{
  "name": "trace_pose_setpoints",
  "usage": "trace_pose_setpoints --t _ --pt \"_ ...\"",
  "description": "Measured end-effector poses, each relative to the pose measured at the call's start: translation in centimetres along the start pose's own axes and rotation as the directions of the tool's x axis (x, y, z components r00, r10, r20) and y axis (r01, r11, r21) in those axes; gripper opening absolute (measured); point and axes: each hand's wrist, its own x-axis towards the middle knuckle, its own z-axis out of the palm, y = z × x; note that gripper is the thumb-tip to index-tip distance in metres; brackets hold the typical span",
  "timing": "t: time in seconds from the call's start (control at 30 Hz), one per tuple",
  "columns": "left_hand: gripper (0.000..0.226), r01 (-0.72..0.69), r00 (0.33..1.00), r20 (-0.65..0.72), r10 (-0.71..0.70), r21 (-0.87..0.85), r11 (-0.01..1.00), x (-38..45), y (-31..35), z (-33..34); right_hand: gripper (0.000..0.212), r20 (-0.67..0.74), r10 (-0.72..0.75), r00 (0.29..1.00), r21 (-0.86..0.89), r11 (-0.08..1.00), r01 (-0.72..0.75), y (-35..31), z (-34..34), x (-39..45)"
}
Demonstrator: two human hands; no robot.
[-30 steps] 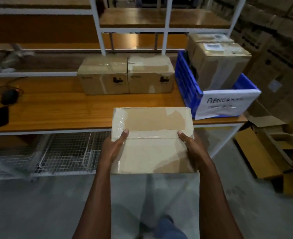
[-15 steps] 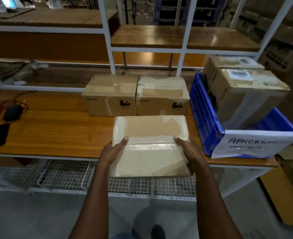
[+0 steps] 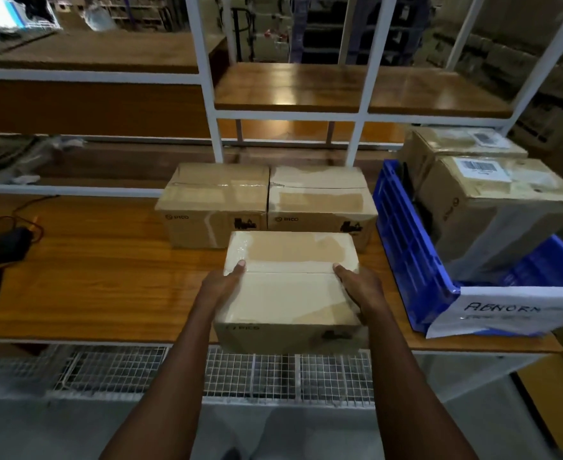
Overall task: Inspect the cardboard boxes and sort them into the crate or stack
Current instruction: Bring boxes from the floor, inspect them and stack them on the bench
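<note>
Wooden desk [image 3: 101, 280] under white shelving carries my cardboard box [image 3: 290, 287], clamped at its sides by left hand [image 3: 218, 288] and right hand [image 3: 361, 287], near edge overhanging. Behind sit two stacked-row boxes [image 3: 266, 204]; the blue crate [image 3: 409, 257] stands right. Tape looks intact, though glare hides detail, so next I judge it belongs beside the pair.

5 cardboard boxes [image 3: 290, 290], 1 blue crate [image 3: 412, 260], 2 hands [image 3: 218, 287].

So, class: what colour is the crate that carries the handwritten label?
Blue, with a white label; the crate shows best in the head view.
</note>
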Motion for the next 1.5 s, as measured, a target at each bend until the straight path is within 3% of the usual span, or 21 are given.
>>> trace_pose_setpoints --t 0.1,0.2,0.3,0.37,0.47,0.6,0.7,0.8,1.03,1.2,1.4,1.5 --pt "0.071 -0.005 0.999 -0.038 0.006 0.014 1.0 0.9 -0.4 -0.1 0.046 -0.077 -0.059 0.995 -0.16 0.986 0.046 -0.9 0.8 0.5" --pt "0.076 0.001 1.0 -0.024 -0.001 0.007 1.0 1.6 -0.3 -0.4 0.066 -0.155 -0.247 0.957 -0.36 0.916 0.178 -2.0 1.9 1.1" --pt "0.063 -0.025 1.0 -0.013 0.026 0.048 0.999 2.3 0.1 -0.6 0.066 -0.041 -0.33 0.943 -0.498 0.825 0.267 -3.8 2.9 1.4" --pt "0.074 -0.059 0.998 -0.028 0.061 0.091 0.994 2.5 0.9 -0.7 0.065 0.075 -0.305 0.949 -0.639 0.716 0.281 -4.7 3.5 1.4" --pt "0.088 -0.154 0.978 -0.076 0.193 0.357 0.921 2.9 2.3 -0.3 0.068 0.144 -0.234 0.962 -0.761 0.594 0.259 -4.8 4.3 1.6" --pt "0.074 -0.327 0.919 0.018 0.394 0.592 0.737 2.5 4.6 1.2 0.069 0.147 -0.22 0.964 -0.782 0.571 0.25 -4.4 4.3 1.6" --pt "0.068 -0.381 0.909 0.14 0.393 0.665 0.643 2.2 6.0 3.4 0.068 0.168 -0.237 0.957 -0.794 0.543 0.274 -4.7 3.9 1.7" --pt "0.061 -0.359 0.919 0.165 0.359 0.727 0.586 1.6 7.1 4.8 0.069 0.171 -0.23 0.958 -0.819 0.507 0.268 -5.3 3.9 2.1" --pt "0.064 -0.344 0.926 0.174 0.334 0.75 0.565 2.1 7.4 4.3 0.071 0.31 -0.183 0.933 -0.788 0.499 0.36 -6.1 5.8 1.8" --pt "0.068 -0.347 0.931 0.218 0.293 0.775 0.528 0.9 7.2 4.5 0.077 0.3 -0.196 0.934 -0.785 0.506 0.358 -4.8 6.1 1.8" --pt "0.065 -0.35 0.929 0.182 0.321 0.711 0.61 -2.3 5.2 5.4 0.075 0.317 -0.202 0.927 -0.76 0.53 0.376 -4.6 5.8 1.6" --pt "0.064 -0.34 0.933 0.169 0.318 0.707 0.621 -2.5 5.7 5.4 0.07 0.342 -0.134 0.93 -0.768 0.53 0.359 -5.8 5.3 0.3"
